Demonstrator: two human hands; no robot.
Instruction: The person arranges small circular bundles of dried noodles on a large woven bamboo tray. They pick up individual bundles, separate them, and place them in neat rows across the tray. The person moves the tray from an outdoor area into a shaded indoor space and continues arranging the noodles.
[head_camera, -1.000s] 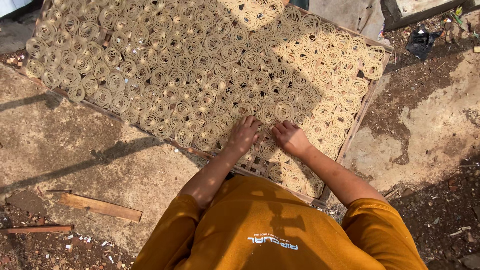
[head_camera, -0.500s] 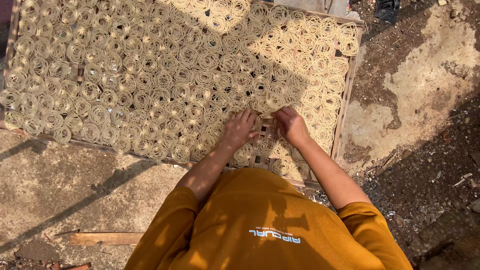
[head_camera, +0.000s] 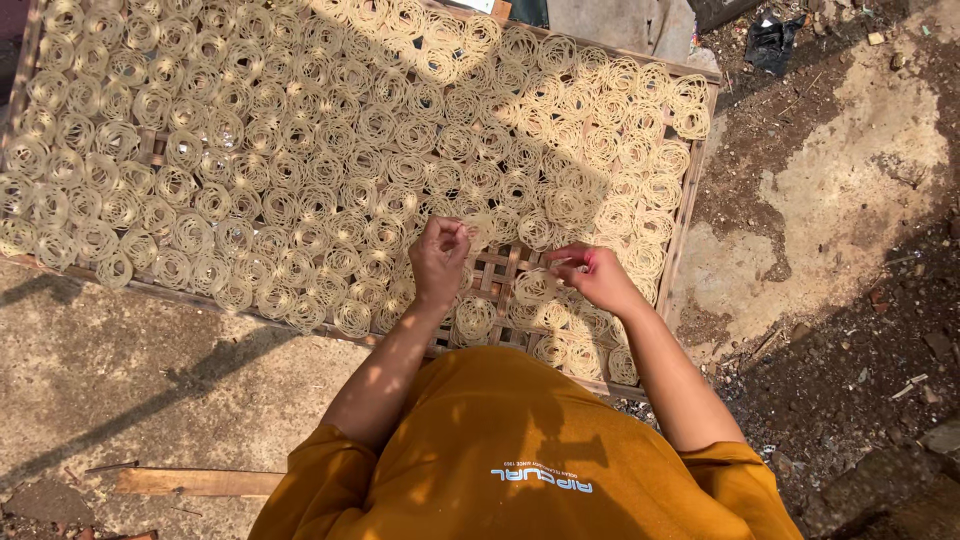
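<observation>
Outdoors, a big woven bamboo rack (head_camera: 690, 215) lies on the bare ground (head_camera: 850, 200), part concrete and part dirt, and nearly all of it is covered edge to edge with pale yellow noodle coils (head_camera: 300, 150) laid flat in close rows, each touching its neighbours. Only a small patch near the rack's near edge, toward its right corner, shows bare lattice (head_camera: 497, 268), and both hands work just above that gap. A person in an orange shirt (head_camera: 520, 460) bends over the near edge. A loose wooden slat (head_camera: 195, 482) lies on the concrete well apart from the rack, to the left. The left hand (head_camera: 440, 258) is curled, with thumb and fingertips pressed together on a thin coil (head_camera: 478, 226) lifted just off the rack at the gap's far side. The right hand (head_camera: 598, 278) pinches the edge of another coil (head_camera: 537, 286) that sits at the gap's right side. By the look of it, the step in hand is handling single coils at this open patch, and any next move calls for a light touch, since the strands look thin and brittle and the neighbouring coils lie just beside the fingers.
</observation>
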